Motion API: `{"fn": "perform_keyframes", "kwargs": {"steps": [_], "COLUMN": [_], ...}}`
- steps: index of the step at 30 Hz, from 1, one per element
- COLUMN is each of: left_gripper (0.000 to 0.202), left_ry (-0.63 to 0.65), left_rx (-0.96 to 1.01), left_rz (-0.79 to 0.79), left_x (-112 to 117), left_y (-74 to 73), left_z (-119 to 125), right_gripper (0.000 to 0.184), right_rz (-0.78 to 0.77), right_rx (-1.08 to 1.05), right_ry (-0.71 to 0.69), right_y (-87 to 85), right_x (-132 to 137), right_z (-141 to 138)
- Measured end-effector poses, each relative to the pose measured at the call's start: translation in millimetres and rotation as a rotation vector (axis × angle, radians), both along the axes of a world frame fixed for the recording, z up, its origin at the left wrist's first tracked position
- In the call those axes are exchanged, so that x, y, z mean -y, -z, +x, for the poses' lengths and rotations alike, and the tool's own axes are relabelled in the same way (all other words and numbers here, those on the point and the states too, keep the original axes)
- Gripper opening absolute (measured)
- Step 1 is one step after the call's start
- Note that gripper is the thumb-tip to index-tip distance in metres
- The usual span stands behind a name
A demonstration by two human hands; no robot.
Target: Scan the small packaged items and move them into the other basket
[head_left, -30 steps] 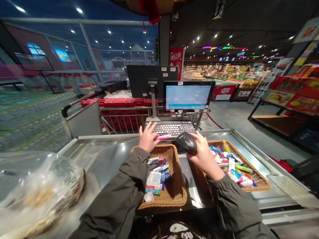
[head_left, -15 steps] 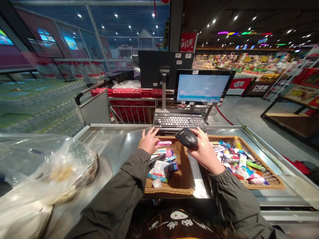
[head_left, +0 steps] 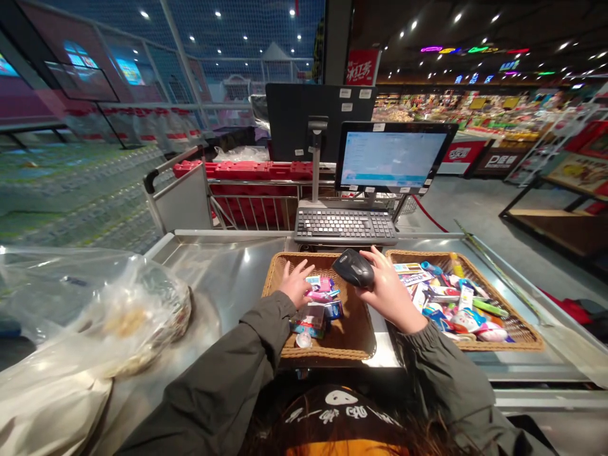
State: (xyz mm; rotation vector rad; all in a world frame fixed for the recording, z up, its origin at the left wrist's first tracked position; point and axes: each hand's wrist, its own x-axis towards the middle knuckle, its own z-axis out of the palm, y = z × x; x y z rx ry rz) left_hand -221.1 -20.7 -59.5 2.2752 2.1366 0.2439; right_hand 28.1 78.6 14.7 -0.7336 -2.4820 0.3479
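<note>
My left hand [head_left: 294,286] is low over the left wicker basket [head_left: 272,280]. Its upper fingers are spread, and its thumb side pinches the end of a slim pink item [head_left: 319,295] that rests on the heap of small packets [head_left: 313,313] in that basket. My right hand [head_left: 390,292] is closed round a black handheld scanner [head_left: 354,268], held over the gap between the two baskets and pointing left towards the pink item. The right wicker basket [head_left: 522,330] is full of several colourful small packets.
Both baskets sit on a steel checkout counter [head_left: 223,272]. Behind them are a keyboard [head_left: 346,225] and a lit monitor [head_left: 392,158]. A filled clear plastic bag [head_left: 95,304] lies at the left. Red shopping carts [head_left: 247,190] stand beyond the counter.
My left hand has come down and back from near the keyboard, bringing the pink item onto the left basket's heap. The scanner hand has stayed close beside it. The camera has tilted down.
</note>
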Motion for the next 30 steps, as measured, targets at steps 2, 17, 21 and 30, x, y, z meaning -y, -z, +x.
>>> {"fn": "perform_keyframes", "kwargs": {"steps": [2, 17, 21, 30], "left_gripper": [0.011, 0.023, 0.034, 0.040], "left_ry": [0.038, 0.226, 0.198, 0.241], "left_rx": [0.002, -0.080, -0.110, 0.020], "left_rz": [-0.061, -0.266, -0.250, 0.036], "left_x": [0.5, 3.0, 0.8, -56.2], "left_y": [9.6, 48.5, 41.2, -18.0], "left_z": [2.8, 15.3, 19.5, 76.2], "right_gripper": [0.050, 0.050, 0.046, 0.050], "right_rz": [-0.004, -0.005, -0.003, 0.063], "right_rx": [-0.004, -0.014, -0.016, -0.067], "right_ry": [0.000, 0.016, 0.045, 0.189], "right_y": [1.7, 2.8, -3.0, -19.9], "right_x": [-0.6, -2.7, -3.7, -21.2], "right_z": [1.5, 20.2, 32.1, 90.7]}}
